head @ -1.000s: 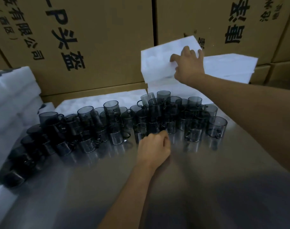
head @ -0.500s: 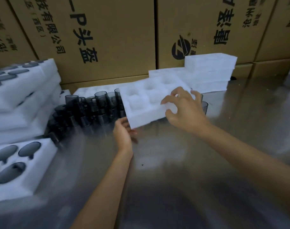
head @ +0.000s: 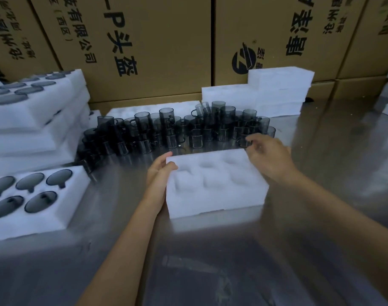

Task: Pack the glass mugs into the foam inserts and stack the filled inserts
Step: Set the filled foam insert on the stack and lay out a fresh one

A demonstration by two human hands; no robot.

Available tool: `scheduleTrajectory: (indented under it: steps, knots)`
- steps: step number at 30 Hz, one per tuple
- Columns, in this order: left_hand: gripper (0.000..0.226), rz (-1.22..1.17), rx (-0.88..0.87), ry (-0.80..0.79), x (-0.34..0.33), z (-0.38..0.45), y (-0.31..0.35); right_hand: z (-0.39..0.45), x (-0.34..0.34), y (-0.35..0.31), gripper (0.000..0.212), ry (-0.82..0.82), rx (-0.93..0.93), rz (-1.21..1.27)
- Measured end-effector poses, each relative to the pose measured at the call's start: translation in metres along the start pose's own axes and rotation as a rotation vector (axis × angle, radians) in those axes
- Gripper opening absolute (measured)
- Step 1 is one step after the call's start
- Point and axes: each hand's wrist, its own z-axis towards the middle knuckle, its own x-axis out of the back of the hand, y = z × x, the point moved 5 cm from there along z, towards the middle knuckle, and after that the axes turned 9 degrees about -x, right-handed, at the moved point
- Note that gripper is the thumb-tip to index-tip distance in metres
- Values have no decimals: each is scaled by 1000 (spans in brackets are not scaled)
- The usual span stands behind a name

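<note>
Foam insert (head: 217, 186) — white, soft-edged block with six rounded pockets, all empty; now lying flat on the brushed-metal tabletop (head: 210, 261), where half a second ago it was held tilted in the air. Glass mugs (head: 177, 129) — smoky, cylindrical, handled, crowded just beyond its far edge. Filled inserts (head: 29, 195) stand at left. Left hand (head: 159, 173) grips the block's left end, thumb on top. Right hand (head: 270, 157), fingers loosely curled, pinches a mug (head: 243, 141) at the far right corner.
</note>
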Motion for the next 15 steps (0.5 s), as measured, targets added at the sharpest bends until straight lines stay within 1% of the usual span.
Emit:
scheduleTrajectory:
  steps: [2,3,6,9,10,12,15]
  knots:
    - [36,8,-9,5,1,2,0,31,-10,14,46,-83,-100,-75]
    - [35,11,-11,8,1,3,0,45,-17,20,48,-125,-143,-74]
    - [34,1,-14,-4,-1,9,-5,79,-39,27,50,-201,-220,30]
    - [34,14,-36,-40,-5,14,-10,105,-57,25,47,-167,-255,126]
    - [33,22,-47,-48,-6,15,-10,113,-62,24,43,-148,-268,145]
    - [32,25,-55,-65,-8,17,-11,126,-67,26,20,-104,-303,124]
    - [26,1,-33,-64,-10,20,-12,133,-69,27,29,-60,-320,68]
